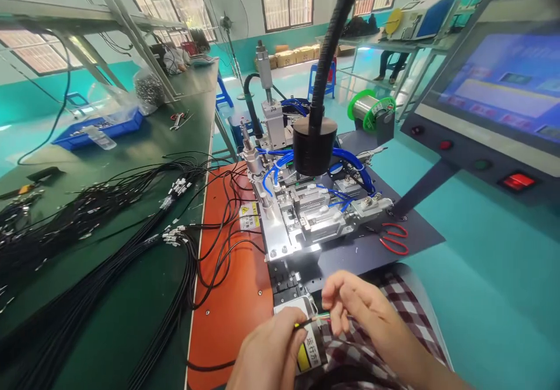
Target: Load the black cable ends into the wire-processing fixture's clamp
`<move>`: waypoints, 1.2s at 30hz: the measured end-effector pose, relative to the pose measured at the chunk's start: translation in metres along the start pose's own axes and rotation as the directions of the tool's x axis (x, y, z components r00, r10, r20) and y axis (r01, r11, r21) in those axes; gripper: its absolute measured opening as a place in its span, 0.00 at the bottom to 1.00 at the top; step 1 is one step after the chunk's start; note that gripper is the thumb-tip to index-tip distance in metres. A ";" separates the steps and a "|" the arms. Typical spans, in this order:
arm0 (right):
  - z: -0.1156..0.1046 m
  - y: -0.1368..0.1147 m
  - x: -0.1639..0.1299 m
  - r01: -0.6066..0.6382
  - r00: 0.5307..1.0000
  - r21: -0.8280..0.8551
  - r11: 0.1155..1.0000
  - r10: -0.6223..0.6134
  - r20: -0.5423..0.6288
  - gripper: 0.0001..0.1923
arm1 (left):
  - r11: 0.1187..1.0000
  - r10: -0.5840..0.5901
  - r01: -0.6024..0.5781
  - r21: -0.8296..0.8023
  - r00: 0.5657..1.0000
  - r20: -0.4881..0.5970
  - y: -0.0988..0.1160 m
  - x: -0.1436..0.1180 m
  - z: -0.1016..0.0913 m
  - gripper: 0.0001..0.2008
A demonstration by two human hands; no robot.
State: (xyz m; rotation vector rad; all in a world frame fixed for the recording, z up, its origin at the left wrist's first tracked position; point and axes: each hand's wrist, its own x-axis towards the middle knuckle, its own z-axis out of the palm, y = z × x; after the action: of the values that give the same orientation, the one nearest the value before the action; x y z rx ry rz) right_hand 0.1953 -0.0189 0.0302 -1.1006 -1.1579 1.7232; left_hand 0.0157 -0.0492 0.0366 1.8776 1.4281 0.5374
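Note:
My left hand [268, 352] grips a thin black cable near its end, low in the view, just in front of a small labelled motor [310, 346]. My right hand [359, 308] pinches the fine coloured wires [321, 318] coming out of that cable end, thumb and fingers closed on them. Both hands hover above my checked-cloth lap, in front of a small metal clamping fixture [306, 215] with blue air hoses. A black lamp head [314, 145] on a flexible arm hangs over the fixture.
Bundles of black cables [131, 226] with metal ends lie over the green bench and the orange mat [231, 296]. Red scissors [395, 238] rest right of the fixture. A touchscreen panel [503, 86] stands at the right, a wire spool [371, 110] behind, a blue tray [100, 130] at far left.

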 end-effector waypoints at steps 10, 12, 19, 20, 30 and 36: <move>-0.003 -0.005 0.011 -0.083 0.997 0.069 0.994 0.083 -0.001 0.16 | 0.942 -0.066 0.099 -0.321 0.991 0.113 0.014 0.027 -0.009 0.12; -0.004 -0.006 0.014 -0.103 0.995 0.127 0.986 0.104 0.005 0.19 | 0.869 -0.119 0.173 -0.463 0.982 0.144 0.015 0.033 -0.012 0.13; 0.002 0.003 0.021 -0.091 0.996 0.241 0.966 0.089 0.018 0.19 | 0.623 -0.257 0.372 -0.689 0.928 0.269 0.005 0.034 -0.011 0.16; 0.004 0.005 0.021 -0.082 0.997 0.242 0.967 0.082 0.014 0.19 | 0.604 -0.260 0.380 -0.701 0.925 0.277 0.004 0.034 -0.012 0.16; 0.017 0.022 0.013 0.125 0.976 -0.055 0.991 -0.133 -0.174 0.10 | 0.531 -0.318 0.345 -0.774 0.928 0.195 0.007 0.033 -0.010 0.15; 0.017 0.024 0.012 0.272 0.932 -0.285 0.919 -0.325 -0.158 0.09 | 0.492 -0.332 0.323 -0.808 0.928 0.169 0.011 0.031 -0.008 0.15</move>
State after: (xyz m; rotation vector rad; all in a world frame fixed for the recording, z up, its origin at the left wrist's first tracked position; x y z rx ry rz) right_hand 0.1719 -0.0197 0.0082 -1.1536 -1.3678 1.2185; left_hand 0.0268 -0.0196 0.0473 0.7999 1.1660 0.8389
